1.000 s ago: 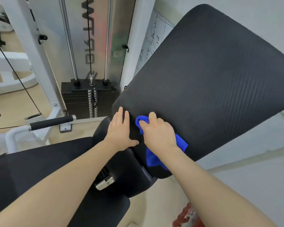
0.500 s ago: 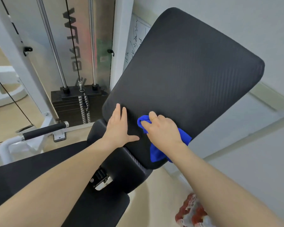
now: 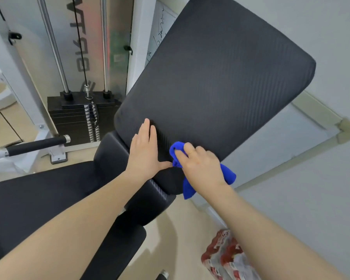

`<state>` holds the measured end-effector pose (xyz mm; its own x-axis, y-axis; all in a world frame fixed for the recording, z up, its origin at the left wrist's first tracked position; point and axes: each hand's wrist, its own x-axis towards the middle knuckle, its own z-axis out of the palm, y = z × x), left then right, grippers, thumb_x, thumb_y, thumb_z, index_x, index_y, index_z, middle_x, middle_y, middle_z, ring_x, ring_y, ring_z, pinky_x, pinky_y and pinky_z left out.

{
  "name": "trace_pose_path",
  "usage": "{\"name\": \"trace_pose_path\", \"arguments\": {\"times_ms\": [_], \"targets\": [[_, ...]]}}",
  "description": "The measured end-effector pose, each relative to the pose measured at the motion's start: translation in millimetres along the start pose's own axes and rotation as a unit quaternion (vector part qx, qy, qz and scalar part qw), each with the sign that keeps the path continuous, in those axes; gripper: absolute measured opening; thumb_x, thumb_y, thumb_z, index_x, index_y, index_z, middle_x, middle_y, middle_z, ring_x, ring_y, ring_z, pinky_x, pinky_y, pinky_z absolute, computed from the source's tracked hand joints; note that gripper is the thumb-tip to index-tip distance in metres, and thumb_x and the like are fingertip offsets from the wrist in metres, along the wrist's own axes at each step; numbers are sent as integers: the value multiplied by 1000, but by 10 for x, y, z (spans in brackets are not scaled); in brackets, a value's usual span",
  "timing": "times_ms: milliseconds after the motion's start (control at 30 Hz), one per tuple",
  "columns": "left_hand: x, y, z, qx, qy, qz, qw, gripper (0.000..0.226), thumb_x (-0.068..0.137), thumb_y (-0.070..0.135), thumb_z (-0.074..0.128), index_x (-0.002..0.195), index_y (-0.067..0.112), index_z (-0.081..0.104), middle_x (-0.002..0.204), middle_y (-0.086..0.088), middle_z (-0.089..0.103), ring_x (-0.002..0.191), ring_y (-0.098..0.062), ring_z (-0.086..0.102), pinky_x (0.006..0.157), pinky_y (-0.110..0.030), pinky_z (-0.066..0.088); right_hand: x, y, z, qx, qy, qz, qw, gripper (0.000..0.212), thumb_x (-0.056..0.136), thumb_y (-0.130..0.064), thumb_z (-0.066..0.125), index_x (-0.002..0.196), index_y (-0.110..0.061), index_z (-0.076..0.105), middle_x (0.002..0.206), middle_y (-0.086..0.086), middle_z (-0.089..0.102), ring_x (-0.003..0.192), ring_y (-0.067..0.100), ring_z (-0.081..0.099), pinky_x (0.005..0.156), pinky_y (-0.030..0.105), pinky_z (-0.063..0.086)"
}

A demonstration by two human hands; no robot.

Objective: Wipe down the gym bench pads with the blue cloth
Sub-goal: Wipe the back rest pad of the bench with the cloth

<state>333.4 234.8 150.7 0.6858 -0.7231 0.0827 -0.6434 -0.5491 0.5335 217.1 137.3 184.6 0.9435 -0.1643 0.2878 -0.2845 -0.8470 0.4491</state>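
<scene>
A large black back pad point(image 3: 220, 77) of the gym bench tilts up and away from me. Its lower end meets a smaller black pad point(image 3: 113, 150), and the black seat pad point(image 3: 38, 199) lies at the lower left. My right hand point(image 3: 200, 166) presses the blue cloth point(image 3: 227, 175) onto the back pad's lower edge; cloth ends stick out on both sides of the hand. My left hand point(image 3: 144, 150) rests flat on the same pad just left of the cloth, fingers together, holding nothing.
A black weight stack point(image 3: 75, 118) with chrome guide rods and a cable stands behind the bench in a white frame. A black-gripped handle point(image 3: 36, 145) juts out at left. A pack of red-labelled bottles point(image 3: 226, 257) sits on the floor at lower right. A pale wall is right.
The view has shifted, so the whole back pad now shows. Both hands stay at the pad's lower end; the right hand with the cloth has shifted only slightly along the edge.
</scene>
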Motion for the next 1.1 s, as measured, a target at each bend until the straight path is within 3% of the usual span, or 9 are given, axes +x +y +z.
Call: {"name": "trace_pose_path", "arguments": {"times_ms": [100,233,433,500,600,733,833,967,1100], "targets": [[-91,41,56,-6,23,4,1000,105,72,41,74,145,2,9,157,-16,1,143,-29,15,116,-39,18,182,306,-178,-28,56,27,998,35,41,-3,78,71,-11,64,66,6,57,41,20,32,41,21,22],[-102,70,83,-58,-21,2,998,98,79,33,68,147,6,3,158,-10,-3,143,-26,17,116,-36,20,485,716,-368,-72,136,92,984,33,46,2,73,73,-11,61,71,9,58,52,19,24,44,19,20],[-123,66,83,-6,-46,5,999,110,73,42,72,146,5,-1,158,-10,-7,143,-24,19,114,-34,26,-75,90,-60,-23,26,69,997,34,43,-5,76,74,-13,65,73,6,58,43,20,37,40,22,20],[-114,101,86,18,-44,3,999,114,70,48,72,146,4,0,157,-13,-6,142,-26,20,115,-38,23,-215,-2,-34,2,-1,39,999,38,38,-1,77,74,-11,66,71,8,59,43,20,29,39,21,22],[-97,150,97,4,-49,-18,999,118,67,54,71,146,6,-2,157,-13,-6,144,-26,11,116,-46,14,-108,280,-147,-1,30,0,1000,36,39,0,76,69,-11,62,69,8,56,45,19,23,40,20,22],[-104,185,140,-11,-47,-28,998,123,65,53,74,145,4,-5,157,-14,-8,145,-28,5,117,-44,14,244,856,-409,-33,138,89,986,27,50,1,73,71,-10,62,72,10,59,45,19,25,43,19,21],[-131,177,166,-57,-58,-24,996,124,66,45,76,145,2,-9,156,-14,-13,145,-28,-2,119,-38,9,160,707,-313,-55,144,111,982,25,51,1,69,72,-11,63,72,8,60,47,19,24,42,19,19],[-131,124,138,-41,-63,-14,997,125,64,44,78,145,3,-8,157,-12,-13,146,-25,2,119,-37,16,-335,78,-8,-7,35,37,999,33,42,-2,75,73,-12,65,72,6,59,42,19,35,40,22,22],[-124,149,98,25,-52,-7,998,124,63,46,78,146,3,-4,157,-14,-9,144,-27,11,114,-38,24,-296,167,-87,-1,26,-53,998,32,39,-4,77,66,-11,63,72,8,61,44,20,28,41,23,24]]}}
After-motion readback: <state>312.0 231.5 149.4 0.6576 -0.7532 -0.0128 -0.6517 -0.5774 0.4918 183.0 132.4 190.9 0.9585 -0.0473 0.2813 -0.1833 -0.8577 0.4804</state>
